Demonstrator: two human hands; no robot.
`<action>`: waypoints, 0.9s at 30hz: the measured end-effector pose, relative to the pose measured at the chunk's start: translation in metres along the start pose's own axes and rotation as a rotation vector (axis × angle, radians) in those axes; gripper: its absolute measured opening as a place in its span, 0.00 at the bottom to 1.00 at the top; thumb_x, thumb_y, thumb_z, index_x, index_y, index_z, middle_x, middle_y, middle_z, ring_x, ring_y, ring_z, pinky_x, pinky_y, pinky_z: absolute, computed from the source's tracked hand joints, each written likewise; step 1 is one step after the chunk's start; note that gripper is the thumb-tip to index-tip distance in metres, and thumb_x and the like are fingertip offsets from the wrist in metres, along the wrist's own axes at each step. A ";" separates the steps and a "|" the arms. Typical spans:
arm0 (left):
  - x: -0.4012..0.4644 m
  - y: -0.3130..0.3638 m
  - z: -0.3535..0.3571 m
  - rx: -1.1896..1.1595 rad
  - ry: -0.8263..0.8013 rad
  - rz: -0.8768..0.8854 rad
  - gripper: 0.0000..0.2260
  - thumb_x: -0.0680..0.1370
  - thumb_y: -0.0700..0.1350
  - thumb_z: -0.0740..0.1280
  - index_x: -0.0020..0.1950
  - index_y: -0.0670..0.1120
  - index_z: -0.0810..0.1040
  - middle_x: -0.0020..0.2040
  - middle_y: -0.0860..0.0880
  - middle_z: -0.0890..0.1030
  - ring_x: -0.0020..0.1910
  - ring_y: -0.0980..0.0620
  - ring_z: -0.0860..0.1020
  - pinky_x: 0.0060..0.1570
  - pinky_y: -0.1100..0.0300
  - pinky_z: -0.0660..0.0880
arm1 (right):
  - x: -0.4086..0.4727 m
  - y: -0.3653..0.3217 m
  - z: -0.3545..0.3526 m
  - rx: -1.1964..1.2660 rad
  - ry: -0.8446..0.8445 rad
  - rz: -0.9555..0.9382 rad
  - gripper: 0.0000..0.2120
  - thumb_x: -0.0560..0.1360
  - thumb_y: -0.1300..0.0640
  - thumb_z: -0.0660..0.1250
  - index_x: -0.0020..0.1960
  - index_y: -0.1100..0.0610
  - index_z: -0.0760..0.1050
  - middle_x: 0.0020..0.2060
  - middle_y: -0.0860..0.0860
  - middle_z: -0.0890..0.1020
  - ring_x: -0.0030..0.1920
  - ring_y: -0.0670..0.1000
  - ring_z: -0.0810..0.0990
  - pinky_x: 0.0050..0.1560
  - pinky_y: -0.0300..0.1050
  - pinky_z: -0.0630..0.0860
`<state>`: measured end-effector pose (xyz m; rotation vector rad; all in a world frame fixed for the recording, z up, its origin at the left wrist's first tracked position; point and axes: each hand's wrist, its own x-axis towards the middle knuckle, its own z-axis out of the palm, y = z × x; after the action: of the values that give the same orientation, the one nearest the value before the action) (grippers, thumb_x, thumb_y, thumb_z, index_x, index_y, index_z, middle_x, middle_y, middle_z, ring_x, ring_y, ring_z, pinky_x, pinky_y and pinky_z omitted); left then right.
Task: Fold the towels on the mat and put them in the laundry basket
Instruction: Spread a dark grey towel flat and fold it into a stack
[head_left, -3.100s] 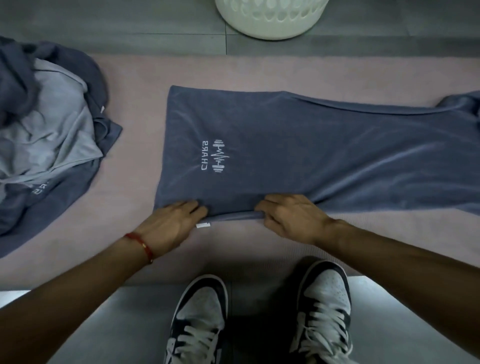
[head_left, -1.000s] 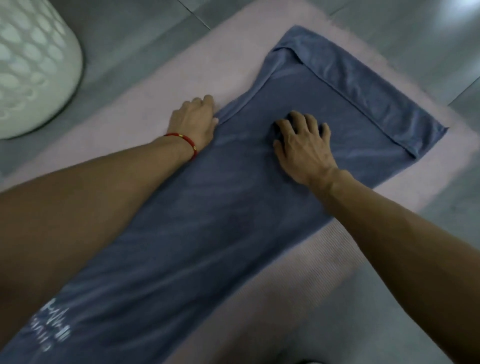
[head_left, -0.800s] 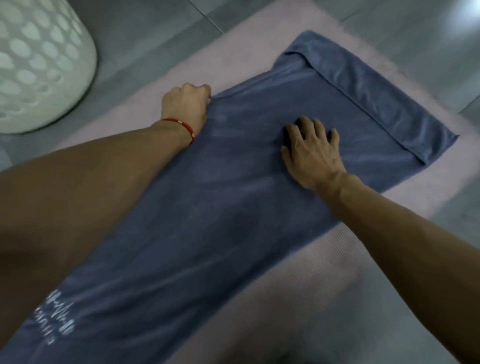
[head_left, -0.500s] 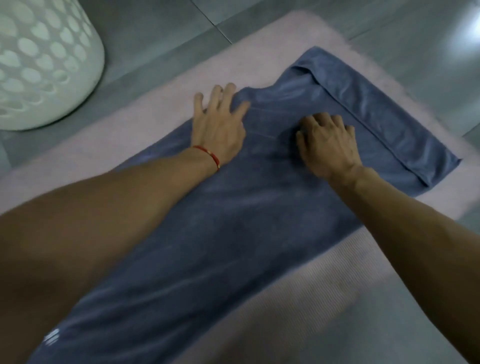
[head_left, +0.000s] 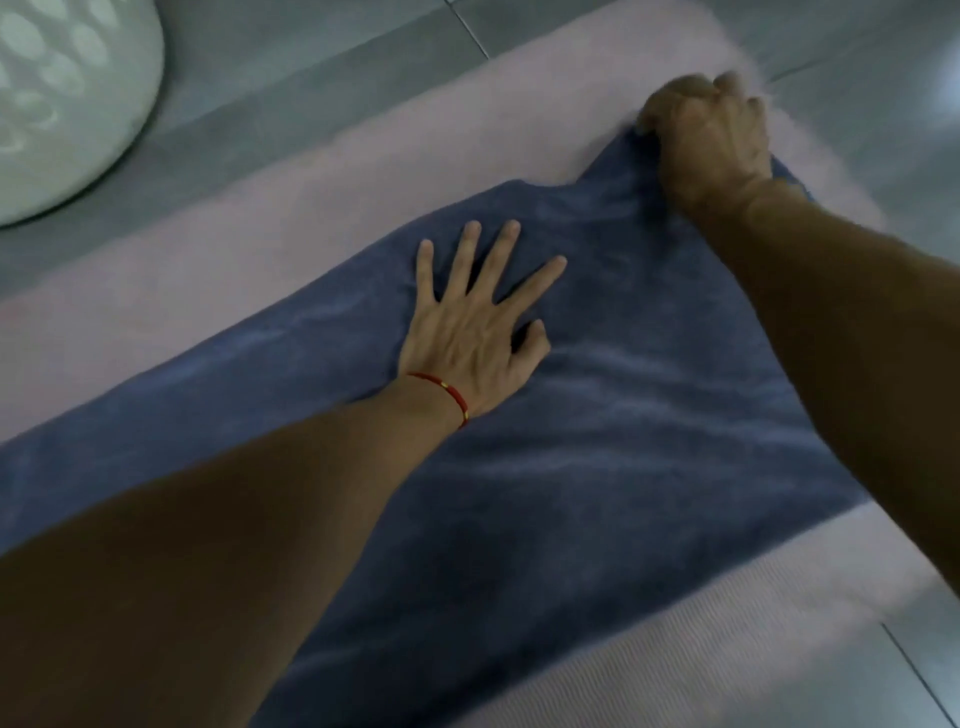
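A long blue-grey towel (head_left: 597, 467) lies flat along the pink mat (head_left: 322, 187). My left hand (head_left: 472, 332), with a red cord at the wrist, presses flat on the towel's middle with fingers spread. My right hand (head_left: 711, 135) is at the towel's far right end, fingers curled over the cloth at its far corner, where the fabric is drawn up into a point. The white perforated laundry basket (head_left: 67, 104) stands on the floor at the upper left, beyond the mat.
Grey floor tiles (head_left: 322, 67) surround the mat on the far side and at the lower right. My two forearms cross much of the towel and hide its near left part.
My right hand has moved from the towel's middle out to its far end and closed on the cloth there. My left hand slid rightward onto the middle, fingers spread.
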<state>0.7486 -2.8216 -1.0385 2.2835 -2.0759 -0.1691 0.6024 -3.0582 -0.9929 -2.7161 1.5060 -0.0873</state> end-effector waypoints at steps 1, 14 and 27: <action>0.000 0.000 0.000 0.002 0.005 0.000 0.27 0.81 0.60 0.47 0.80 0.64 0.45 0.83 0.49 0.44 0.81 0.41 0.44 0.74 0.31 0.45 | 0.009 0.002 -0.004 0.018 -0.015 -0.006 0.16 0.78 0.66 0.61 0.63 0.55 0.75 0.63 0.63 0.77 0.62 0.67 0.72 0.60 0.59 0.69; 0.003 0.001 -0.003 -0.004 0.008 -0.005 0.29 0.81 0.59 0.50 0.81 0.61 0.47 0.83 0.45 0.42 0.81 0.41 0.46 0.74 0.30 0.47 | 0.038 0.028 -0.020 -0.014 -0.073 0.126 0.19 0.76 0.60 0.65 0.67 0.56 0.73 0.70 0.63 0.69 0.67 0.68 0.70 0.62 0.64 0.71; 0.007 -0.002 0.005 -0.063 0.001 -0.094 0.28 0.83 0.52 0.46 0.83 0.47 0.47 0.83 0.46 0.48 0.81 0.46 0.45 0.77 0.37 0.43 | -0.171 -0.096 0.044 0.004 -0.193 0.094 0.40 0.80 0.33 0.36 0.83 0.57 0.45 0.82 0.61 0.45 0.81 0.65 0.41 0.74 0.75 0.42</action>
<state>0.7508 -2.8281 -1.0440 2.3441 -1.9350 -0.2335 0.5961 -2.8627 -1.0371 -2.5591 1.5716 0.1687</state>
